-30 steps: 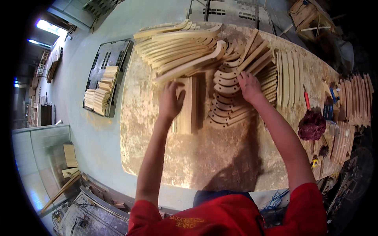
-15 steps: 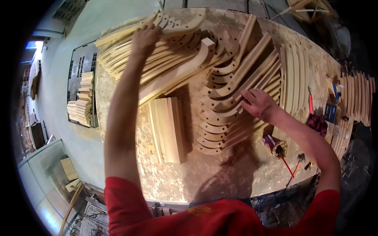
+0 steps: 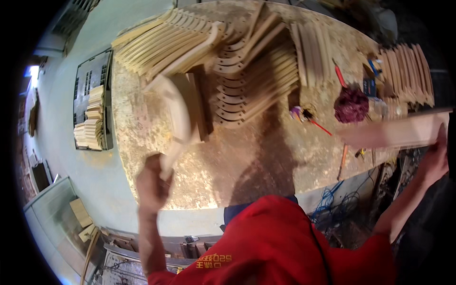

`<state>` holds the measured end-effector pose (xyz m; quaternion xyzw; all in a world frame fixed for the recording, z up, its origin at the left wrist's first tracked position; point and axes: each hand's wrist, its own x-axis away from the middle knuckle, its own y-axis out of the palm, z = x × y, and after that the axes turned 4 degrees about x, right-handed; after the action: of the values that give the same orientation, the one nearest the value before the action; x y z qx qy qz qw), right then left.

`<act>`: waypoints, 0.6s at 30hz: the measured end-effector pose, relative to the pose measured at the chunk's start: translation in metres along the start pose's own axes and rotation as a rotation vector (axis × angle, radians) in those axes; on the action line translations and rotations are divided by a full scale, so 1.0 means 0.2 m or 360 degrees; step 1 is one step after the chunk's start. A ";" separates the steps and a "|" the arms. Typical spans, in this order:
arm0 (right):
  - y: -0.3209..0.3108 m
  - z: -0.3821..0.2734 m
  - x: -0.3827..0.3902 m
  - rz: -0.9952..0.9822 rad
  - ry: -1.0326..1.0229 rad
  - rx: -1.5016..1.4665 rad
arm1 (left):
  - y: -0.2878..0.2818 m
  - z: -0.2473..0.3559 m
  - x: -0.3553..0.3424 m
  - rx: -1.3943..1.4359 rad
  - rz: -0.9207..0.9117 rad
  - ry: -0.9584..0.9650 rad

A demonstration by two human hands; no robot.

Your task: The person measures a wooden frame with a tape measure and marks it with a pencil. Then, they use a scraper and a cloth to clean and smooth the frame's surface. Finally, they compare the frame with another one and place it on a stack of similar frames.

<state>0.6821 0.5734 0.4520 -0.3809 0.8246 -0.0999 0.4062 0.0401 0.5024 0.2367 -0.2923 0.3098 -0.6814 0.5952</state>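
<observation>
My left hand (image 3: pixel 153 185) is closed round the lower end of a curved wooden piece (image 3: pixel 179 111), which rises over the table's left part and is smeared by motion. Far out to the right, my right hand (image 3: pixel 436 159) grips the outer end of a pale, flat-looking wooden piece (image 3: pixel 392 132) that points inward above the table's right edge. Beyond them lie two stacks: straight-bodied pieces with curved, drilled ends (image 3: pixel 175 40) at the back left, and similar curved-end pieces (image 3: pixel 231 97) in the middle. A plain wooden block (image 3: pixel 195 104) is partly hidden behind the left piece.
On the worktable (image 3: pixel 256 161), a dark red bundle (image 3: pixel 351 104) sits near a red-handled tool (image 3: pixel 340 76) and a glue-stained container with a red stick (image 3: pixel 306 113). More wooden strips stand at the right (image 3: pixel 407 71). A black pallet (image 3: pixel 90 102) holding wood lies on the floor.
Both hands have left the stacks and come back toward me and outward, each now carrying a wooden piece. My view has shifted, so the table appears higher and further left.
</observation>
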 end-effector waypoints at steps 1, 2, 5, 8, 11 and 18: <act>-0.12 0.06 0.17 -0.0018 0.0118 -0.0046 | 0.09 0.11 0.11 -0.0017 -0.0260 -0.0125; -0.20 0.15 0.33 0.0022 0.0342 -0.0035 | 0.21 0.17 0.21 0.0084 -0.0394 -0.0023; -0.41 0.79 1.08 0.0077 0.0930 0.0047 | 0.70 0.30 0.37 0.0234 -0.0585 0.0261; -0.26 1.24 1.79 -0.0388 0.0913 0.0157 | 1.13 0.37 0.44 0.0228 -0.0733 0.0409; 0.16 1.24 2.30 -0.0487 0.1472 -0.0215 | 1.47 0.40 0.44 0.0108 -0.0873 0.0280; 0.62 0.75 2.67 -0.0983 0.1426 0.0204 | 1.87 0.46 0.39 -0.0210 -0.0836 0.0259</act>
<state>0.5232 0.3021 -0.0215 -0.4999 0.7591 -0.4170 -0.0106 0.3364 0.3818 0.0093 -0.3450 0.3139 -0.8118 0.3512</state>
